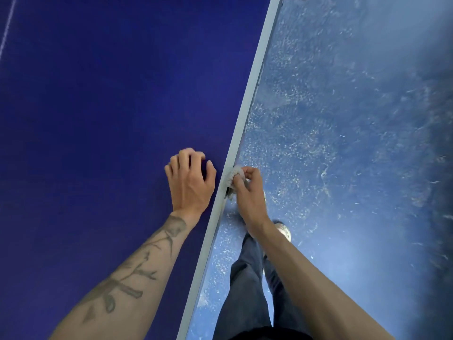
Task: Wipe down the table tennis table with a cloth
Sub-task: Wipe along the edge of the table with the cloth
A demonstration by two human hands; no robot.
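My left hand (190, 180) rests on the dark blue table top (98, 106). My fingers are bent and spread a little, with only the tips pressing down. It holds nothing. A dark tattoo (137, 268) runs along my left arm, from about 7 o'clock up to the wrist.

My right hand (247, 195) is just past the side of the table. Its fingers are pinched tight on a small pale cloth (234, 174). The cloth is bunched up and pressed against the gray table edge (245, 114). The cloth sits a little below the middle of the view, just toward 4 o'clock. My two hands are near each other, with the edge between them.

The gray edge is a long straight strip. It runs from 6 o'clock up to 1 o'clock. Along it, above the cloth, the strip is bare all the way to the top. The table top fills the whole left side, from 7 o'clock to 12 o'clock, and nothing lies on it. A thin pale line (7, 28) shows at the far corner near 10 o'clock.

To the right, from 1 o'clock to 5 o'clock, is a blue floor (343, 119) with lots of little white flecks. My dark trouser leg (247, 278) and a shoe (284, 229) stand on it near 5 o'clock, close beside the table.

I can read no words or marks anywhere.
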